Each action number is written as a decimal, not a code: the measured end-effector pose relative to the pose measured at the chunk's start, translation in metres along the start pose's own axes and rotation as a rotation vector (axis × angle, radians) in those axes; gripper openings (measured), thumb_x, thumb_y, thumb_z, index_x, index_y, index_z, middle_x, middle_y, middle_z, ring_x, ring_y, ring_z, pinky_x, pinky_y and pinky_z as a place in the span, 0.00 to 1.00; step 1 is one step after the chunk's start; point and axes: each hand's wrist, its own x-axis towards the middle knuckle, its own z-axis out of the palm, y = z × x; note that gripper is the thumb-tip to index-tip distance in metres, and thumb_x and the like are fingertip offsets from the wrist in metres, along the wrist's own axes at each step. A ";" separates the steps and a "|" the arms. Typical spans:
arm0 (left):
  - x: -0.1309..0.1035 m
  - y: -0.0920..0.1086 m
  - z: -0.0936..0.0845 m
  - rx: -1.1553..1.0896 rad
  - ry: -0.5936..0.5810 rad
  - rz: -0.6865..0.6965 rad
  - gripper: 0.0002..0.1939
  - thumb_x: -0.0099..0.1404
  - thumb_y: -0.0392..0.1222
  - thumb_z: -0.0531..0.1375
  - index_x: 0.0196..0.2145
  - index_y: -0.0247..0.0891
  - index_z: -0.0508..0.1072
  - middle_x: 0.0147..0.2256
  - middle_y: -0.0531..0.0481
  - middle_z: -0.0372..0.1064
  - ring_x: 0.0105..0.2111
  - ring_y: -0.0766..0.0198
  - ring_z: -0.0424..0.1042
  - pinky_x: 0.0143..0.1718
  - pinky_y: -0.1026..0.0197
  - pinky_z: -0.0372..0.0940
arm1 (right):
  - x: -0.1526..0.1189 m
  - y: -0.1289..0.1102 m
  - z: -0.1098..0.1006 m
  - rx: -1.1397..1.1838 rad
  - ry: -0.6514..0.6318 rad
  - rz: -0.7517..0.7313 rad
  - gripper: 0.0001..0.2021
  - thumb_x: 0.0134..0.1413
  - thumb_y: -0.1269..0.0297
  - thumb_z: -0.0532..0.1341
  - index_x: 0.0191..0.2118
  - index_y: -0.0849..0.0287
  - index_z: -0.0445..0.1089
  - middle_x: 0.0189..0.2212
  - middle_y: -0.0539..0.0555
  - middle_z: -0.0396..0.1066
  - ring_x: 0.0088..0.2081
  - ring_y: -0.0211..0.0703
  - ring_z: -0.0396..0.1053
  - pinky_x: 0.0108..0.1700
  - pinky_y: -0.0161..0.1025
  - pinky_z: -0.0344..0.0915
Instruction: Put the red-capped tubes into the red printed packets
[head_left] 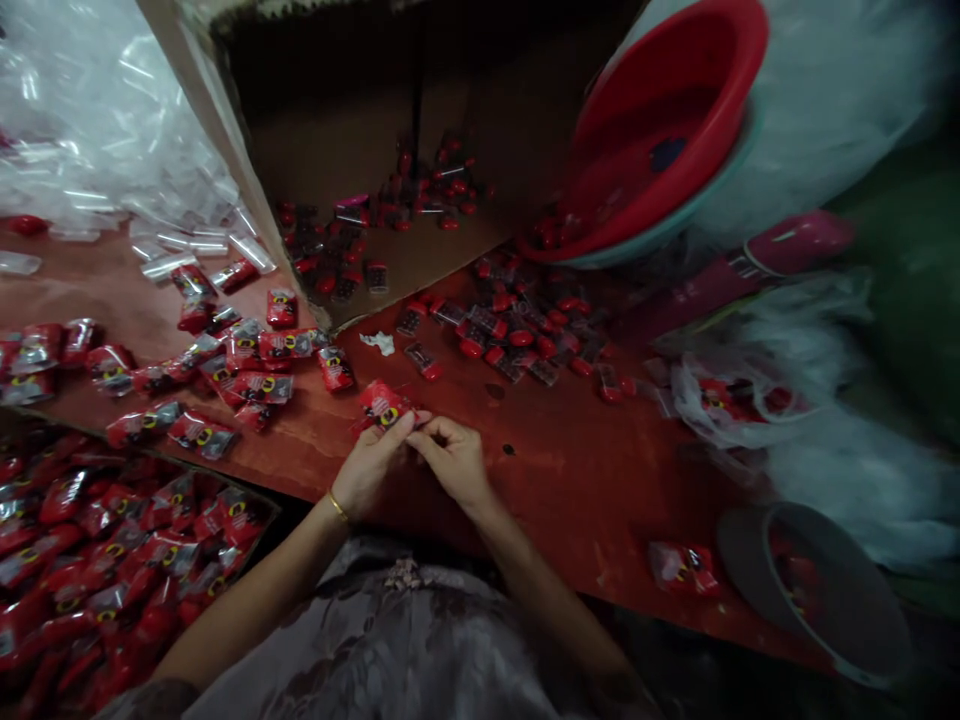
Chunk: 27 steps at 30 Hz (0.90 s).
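Observation:
My left hand [370, 462] is closed on a red printed plastic wrapper [382, 402], its thumb lying along the near side. Beside it, my right hand [454, 462] pinches the wrapper's right end between thumb and fingertips. Whether anything sits inside the wrapper I cannot tell. Just beyond my hands, a small clear case with a red end [424, 361] lies on the red tabletop [555, 470]. A heap of similar red-and-clear pieces [517, 325] spreads to its right. Several filled red packets [255, 360] lie scattered to the left.
An open cardboard box [390, 290] with more pieces stands ahead. At lower left, a bin holds many red packets [112, 560]. Clear plastic sleeves [97, 120] are piled at upper left. To the right are a tilted red basin [720, 60], a pink bottle [795, 245] and a grey tub [765, 570].

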 end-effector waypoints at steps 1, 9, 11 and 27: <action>0.001 0.008 -0.008 -0.035 0.032 -0.004 0.19 0.49 0.51 0.66 0.34 0.35 0.76 0.28 0.48 0.74 0.28 0.66 0.71 0.32 0.64 0.65 | 0.011 0.001 -0.001 -0.125 0.008 -0.076 0.15 0.53 0.52 0.57 0.24 0.57 0.68 0.21 0.50 0.71 0.25 0.37 0.68 0.31 0.35 0.66; 0.003 0.074 -0.074 -0.347 0.357 0.320 0.30 0.60 0.64 0.47 0.35 0.34 0.73 0.37 0.43 0.75 0.43 0.60 0.72 0.45 0.59 0.65 | 0.083 0.034 -0.020 -0.861 -0.032 -0.192 0.19 0.58 0.68 0.51 0.54 0.62 0.64 0.54 0.62 0.64 0.54 0.56 0.59 0.52 0.54 0.57; 0.001 0.068 -0.068 -0.182 0.347 0.269 0.30 0.56 0.65 0.53 0.36 0.32 0.73 0.39 0.40 0.74 0.44 0.56 0.72 0.47 0.55 0.64 | 0.070 0.044 -0.033 -0.883 -0.036 -0.201 0.19 0.58 0.70 0.49 0.55 0.61 0.63 0.54 0.60 0.65 0.55 0.54 0.58 0.53 0.54 0.56; 0.042 0.003 -0.033 1.414 0.122 0.685 0.09 0.55 0.41 0.61 0.34 0.50 0.79 0.50 0.46 0.69 0.60 0.43 0.52 0.59 0.40 0.33 | -0.043 0.030 -0.062 -0.651 0.348 -0.325 0.10 0.56 0.64 0.55 0.41 0.57 0.71 0.45 0.59 0.71 0.52 0.50 0.64 0.52 0.50 0.63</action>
